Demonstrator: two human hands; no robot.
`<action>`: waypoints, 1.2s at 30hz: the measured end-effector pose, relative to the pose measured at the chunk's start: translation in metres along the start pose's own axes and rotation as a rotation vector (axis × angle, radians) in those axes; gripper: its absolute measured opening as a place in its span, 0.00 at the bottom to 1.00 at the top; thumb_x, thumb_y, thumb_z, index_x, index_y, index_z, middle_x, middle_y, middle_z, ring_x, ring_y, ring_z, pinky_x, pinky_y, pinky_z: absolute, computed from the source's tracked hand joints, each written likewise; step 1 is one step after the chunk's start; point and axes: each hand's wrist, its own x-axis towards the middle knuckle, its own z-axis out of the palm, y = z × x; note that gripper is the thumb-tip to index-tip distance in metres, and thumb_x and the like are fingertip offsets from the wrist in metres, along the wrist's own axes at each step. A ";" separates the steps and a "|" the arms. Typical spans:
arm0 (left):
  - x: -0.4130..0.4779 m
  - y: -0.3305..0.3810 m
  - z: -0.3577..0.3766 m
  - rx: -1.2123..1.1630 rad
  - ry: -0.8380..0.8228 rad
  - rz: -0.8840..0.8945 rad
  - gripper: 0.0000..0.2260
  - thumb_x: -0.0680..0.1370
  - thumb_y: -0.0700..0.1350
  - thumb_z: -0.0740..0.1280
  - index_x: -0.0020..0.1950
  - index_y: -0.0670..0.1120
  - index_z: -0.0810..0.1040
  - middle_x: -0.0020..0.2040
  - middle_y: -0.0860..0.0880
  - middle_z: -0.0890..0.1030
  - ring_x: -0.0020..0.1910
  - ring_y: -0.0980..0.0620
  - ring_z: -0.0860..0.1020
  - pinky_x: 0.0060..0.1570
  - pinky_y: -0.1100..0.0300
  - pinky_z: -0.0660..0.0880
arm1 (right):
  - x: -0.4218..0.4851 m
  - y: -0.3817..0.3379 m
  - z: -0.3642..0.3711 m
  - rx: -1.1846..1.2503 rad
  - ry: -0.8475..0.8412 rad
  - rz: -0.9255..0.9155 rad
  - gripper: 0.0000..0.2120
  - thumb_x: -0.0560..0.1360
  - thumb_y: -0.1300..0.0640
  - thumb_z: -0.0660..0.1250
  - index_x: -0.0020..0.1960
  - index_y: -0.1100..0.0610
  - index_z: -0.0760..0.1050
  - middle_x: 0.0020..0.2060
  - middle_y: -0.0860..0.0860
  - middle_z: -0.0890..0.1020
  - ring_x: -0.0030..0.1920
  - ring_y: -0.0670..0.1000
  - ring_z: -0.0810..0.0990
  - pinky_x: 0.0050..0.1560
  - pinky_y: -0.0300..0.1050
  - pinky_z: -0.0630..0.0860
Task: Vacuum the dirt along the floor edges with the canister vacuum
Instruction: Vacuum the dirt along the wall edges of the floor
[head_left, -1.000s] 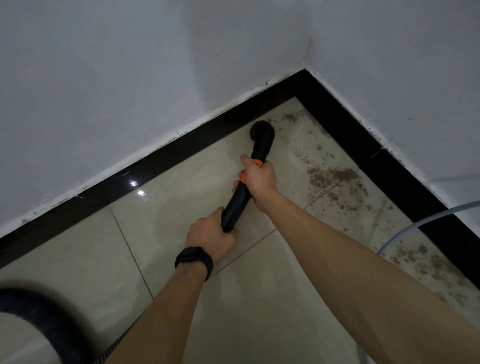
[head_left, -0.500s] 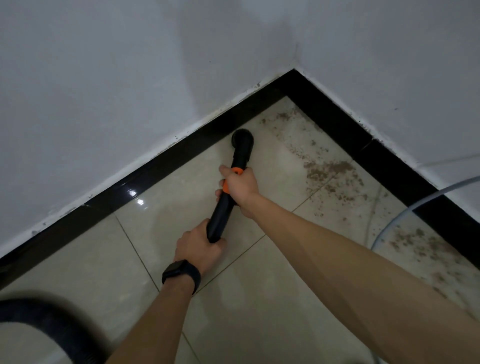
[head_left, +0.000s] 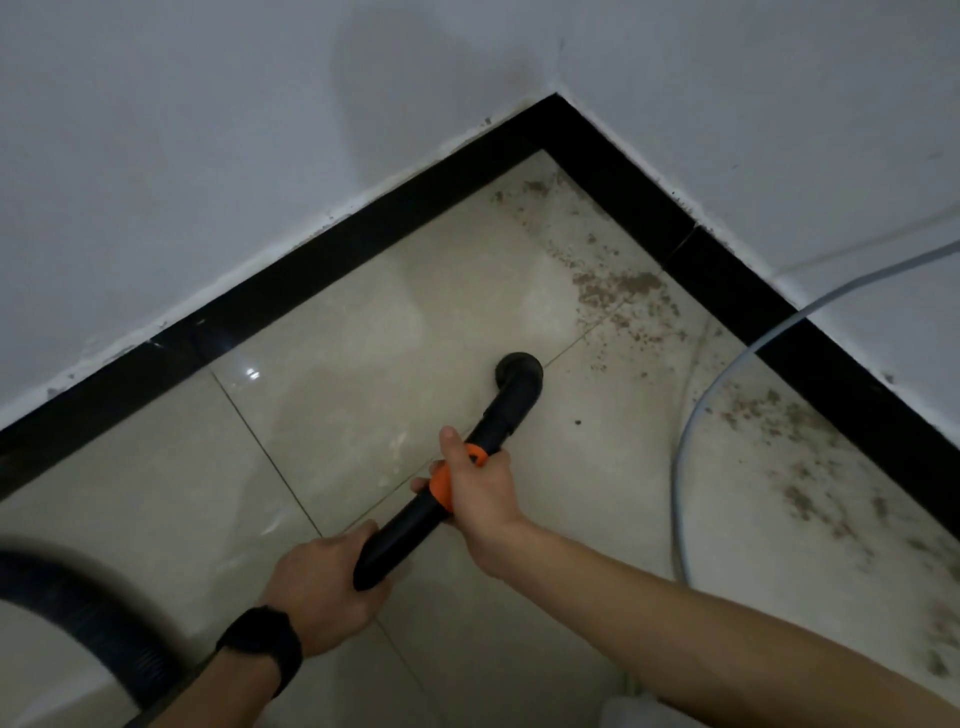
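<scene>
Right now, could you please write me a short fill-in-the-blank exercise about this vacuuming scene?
The right hand grips the wand at its ____ collar.
A black watch sits on the ____ wrist.
Most dirt lies on the tiles to the ____ of the nozzle.
Missing words: orange, left, right.

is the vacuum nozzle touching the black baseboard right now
Apart. The head view shows a wide stretch of bare floor tile between the nozzle and the black baseboard on both walls.
</scene>
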 end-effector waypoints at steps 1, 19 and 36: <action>-0.005 0.001 0.003 0.013 -0.008 0.009 0.08 0.72 0.60 0.62 0.42 0.60 0.64 0.31 0.57 0.74 0.27 0.62 0.69 0.26 0.69 0.60 | -0.007 0.003 -0.004 0.015 0.005 0.013 0.16 0.82 0.49 0.70 0.57 0.57 0.65 0.36 0.52 0.79 0.34 0.52 0.86 0.41 0.49 0.85; -0.004 0.041 0.041 0.055 -0.050 0.139 0.10 0.72 0.61 0.59 0.48 0.59 0.64 0.36 0.57 0.74 0.35 0.54 0.77 0.36 0.60 0.73 | -0.031 0.013 -0.071 0.099 0.200 0.051 0.14 0.81 0.50 0.70 0.56 0.56 0.68 0.32 0.50 0.82 0.35 0.54 0.86 0.38 0.50 0.83; 0.048 0.102 0.034 -0.070 0.046 0.133 0.09 0.73 0.57 0.62 0.50 0.57 0.67 0.35 0.55 0.72 0.35 0.50 0.75 0.33 0.59 0.70 | 0.015 -0.048 -0.090 0.019 0.251 -0.112 0.17 0.80 0.50 0.72 0.60 0.59 0.71 0.33 0.52 0.81 0.32 0.53 0.84 0.45 0.55 0.84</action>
